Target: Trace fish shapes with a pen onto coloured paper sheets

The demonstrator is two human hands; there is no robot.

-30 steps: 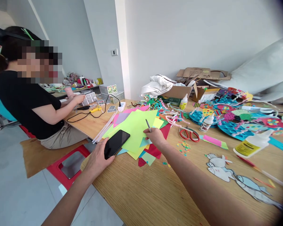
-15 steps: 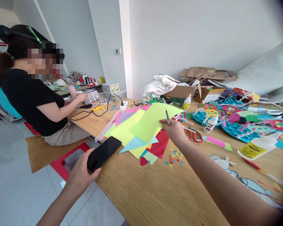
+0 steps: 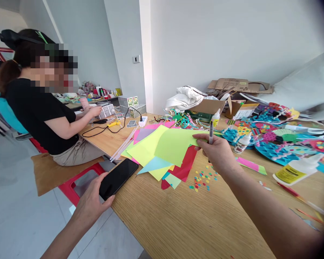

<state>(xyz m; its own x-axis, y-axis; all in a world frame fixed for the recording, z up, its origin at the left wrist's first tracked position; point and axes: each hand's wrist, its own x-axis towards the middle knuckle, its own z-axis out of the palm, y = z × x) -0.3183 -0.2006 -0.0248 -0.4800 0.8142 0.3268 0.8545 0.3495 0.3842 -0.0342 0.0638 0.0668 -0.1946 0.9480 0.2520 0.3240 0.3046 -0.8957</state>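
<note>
My left hand [image 3: 90, 201] is closed around the lower end of a black smartphone [image 3: 118, 178], its dark screen facing up at the table's left edge. A yellow-green sheet of paper [image 3: 174, 145] is pinched at its right corner between the thumb and fingers of my right hand [image 3: 218, 149]. The same hand also keeps a pen [image 3: 211, 133] upright between its fingers. Under the green sheet lie a yellow sheet [image 3: 143, 145], a light blue piece [image 3: 153, 165] and a red sheet [image 3: 187, 167]. Small round paper dots [image 3: 202, 178] are scattered just below my right hand.
Glue bottles [image 3: 297, 171] and blue decorated crafts [image 3: 272, 149] crowd the table's right side. Cardboard boxes [image 3: 240, 108] stand along the wall. At the left a person in a black shirt [image 3: 40, 115] handles a stack of cards; a black cable [image 3: 116, 131] crosses the tabletop there.
My right hand has moved right and slightly back toward me, pulling the green sheet lower and flatter over the pile. The left hand with the smartphone has hardly moved.
</note>
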